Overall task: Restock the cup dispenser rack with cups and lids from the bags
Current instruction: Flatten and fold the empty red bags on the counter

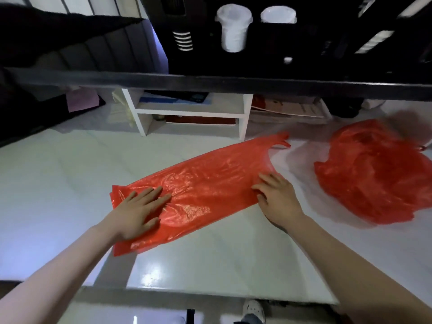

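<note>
A flattened red plastic bag (198, 183) lies stretched across the white table (58, 183). My left hand (138, 211) presses flat on its left end, fingers spread. My right hand (278, 197) rests palm down on its right part, near the handles. A second, crumpled red bag (371, 174) lies to the right. At the top, the black cup dispenser rack (304, 43) holds a stack of clear cups (233, 29), a stack of lids (278, 15) and striped cups (183, 40).
A dark bar (210, 81) runs across the view in front of the rack. A small white shelf unit (189, 112) with papers stands at the back of the table. The table's near edge (210, 293) is just below my arms; a shoe (253, 311) shows beneath.
</note>
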Demonstrator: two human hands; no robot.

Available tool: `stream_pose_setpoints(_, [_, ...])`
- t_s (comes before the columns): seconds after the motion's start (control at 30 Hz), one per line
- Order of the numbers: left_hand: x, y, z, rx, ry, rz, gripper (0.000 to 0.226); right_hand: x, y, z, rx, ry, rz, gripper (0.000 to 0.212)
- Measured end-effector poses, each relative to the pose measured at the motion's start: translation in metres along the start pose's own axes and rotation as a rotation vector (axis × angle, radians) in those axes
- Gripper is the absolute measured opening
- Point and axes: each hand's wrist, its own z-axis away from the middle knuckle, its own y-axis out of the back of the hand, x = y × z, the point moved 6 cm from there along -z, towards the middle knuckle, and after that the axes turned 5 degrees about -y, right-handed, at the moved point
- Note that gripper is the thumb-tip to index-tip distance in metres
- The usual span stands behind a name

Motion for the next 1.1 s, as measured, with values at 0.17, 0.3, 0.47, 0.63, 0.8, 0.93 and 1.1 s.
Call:
stream_pose_setpoints(0.17, [0.041,0.027,-0.001,0.291,0.16,0.162,0.068,0.01,-0.007,-0.023,-0.15,0.153,0.111,0.041])
stream_pose_setpoints(0.3, [0.106,0.028,-0.011,0.408,0.115,0.242,0.065,-0.002,-0.009,-0.03,-0.201,0.264,0.171,0.048])
stream_pose_setpoints(0.47, [0.14,0.003,-0.02,0.337,0.291,0.301,0.062,-0.038,-0.01,-0.016,-0.277,0.442,-0.05,0.043])
stream_pose_setpoints(0.63, [0.127,-0.013,-0.001,0.279,0.426,0.324,0.069,-0.007,0.017,-0.052,-0.046,0.336,-0.196,0.032])
stream_pose_setpoints(0.8, [0.109,-0.011,0.012,0.24,0.502,0.278,0.055,0.016,0.0,-0.081,-0.285,0.252,-0.078,0.034])
stream_pose_setpoints(0.93, [0.11,0.006,0.018,0.352,0.575,0.301,0.066,-0.003,-0.004,-0.067,-0.39,0.202,-0.299,0.025])
stream_pose_setpoints(1.1, [0.132,0.007,0.031,0.498,0.365,0.276,0.083,-0.02,-0.009,-0.043,-0.627,0.18,-0.618,0.035])
